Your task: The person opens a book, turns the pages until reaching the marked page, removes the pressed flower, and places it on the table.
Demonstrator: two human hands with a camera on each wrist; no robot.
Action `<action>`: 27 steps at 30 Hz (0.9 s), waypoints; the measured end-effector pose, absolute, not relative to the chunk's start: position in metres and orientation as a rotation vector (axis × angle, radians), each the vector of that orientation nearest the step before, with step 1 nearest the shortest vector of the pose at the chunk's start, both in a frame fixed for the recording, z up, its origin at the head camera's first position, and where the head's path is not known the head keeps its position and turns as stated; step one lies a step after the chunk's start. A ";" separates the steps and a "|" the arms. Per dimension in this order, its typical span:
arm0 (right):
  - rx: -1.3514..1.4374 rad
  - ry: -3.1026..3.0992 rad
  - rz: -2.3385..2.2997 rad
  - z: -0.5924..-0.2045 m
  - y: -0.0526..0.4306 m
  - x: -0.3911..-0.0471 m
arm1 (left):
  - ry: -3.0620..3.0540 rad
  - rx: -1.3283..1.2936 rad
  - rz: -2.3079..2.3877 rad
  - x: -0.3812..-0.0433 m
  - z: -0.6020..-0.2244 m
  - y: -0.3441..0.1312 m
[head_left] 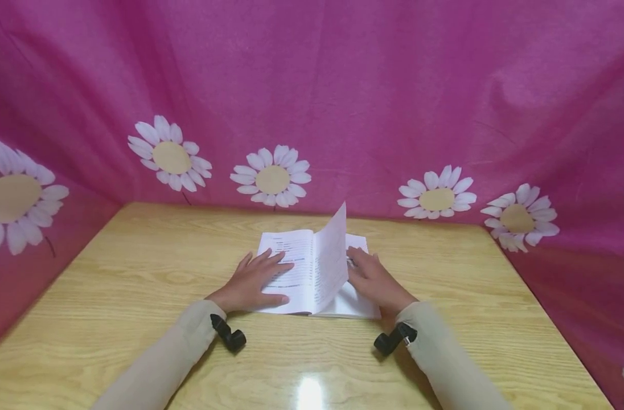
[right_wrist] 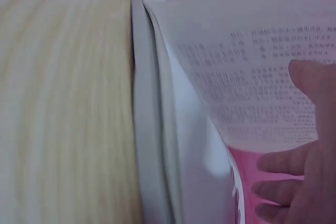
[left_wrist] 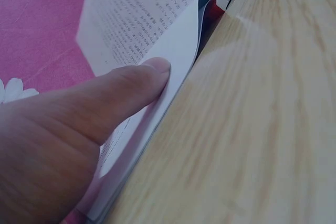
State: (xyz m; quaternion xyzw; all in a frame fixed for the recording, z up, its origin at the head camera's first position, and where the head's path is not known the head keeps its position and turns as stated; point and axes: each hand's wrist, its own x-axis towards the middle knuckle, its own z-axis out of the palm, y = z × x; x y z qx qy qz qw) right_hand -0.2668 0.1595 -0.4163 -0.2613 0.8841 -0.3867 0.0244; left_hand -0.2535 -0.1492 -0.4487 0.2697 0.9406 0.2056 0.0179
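Note:
An open book (head_left: 298, 302) with printed text lies on the table, and one page (head_left: 332, 256) stands raised from its middle. Across the left-hand page rests my left hand (head_left: 258, 279), fingers spread; its thumb (left_wrist: 152, 72) presses near the lower edge in the left wrist view. My right hand (head_left: 376, 279) is at the right half of the book, behind the raised page, its fingertips partly hidden. In the right wrist view, the right thumb (right_wrist: 304, 77) is against or close to the raised page, with the other fingers apart from it and holding nothing.
The wooden table (head_left: 153, 273) carries the book near its middle. A pink cloth (head_left: 353, 102) with large white daisies hangs behind the table and along both sides. Small black wrist cameras sit on both sleeves.

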 end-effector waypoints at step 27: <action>-0.904 2.822 -0.901 -0.421 0.120 -0.236 | 2.675 0.285 1.491 -0.259 -0.444 -0.147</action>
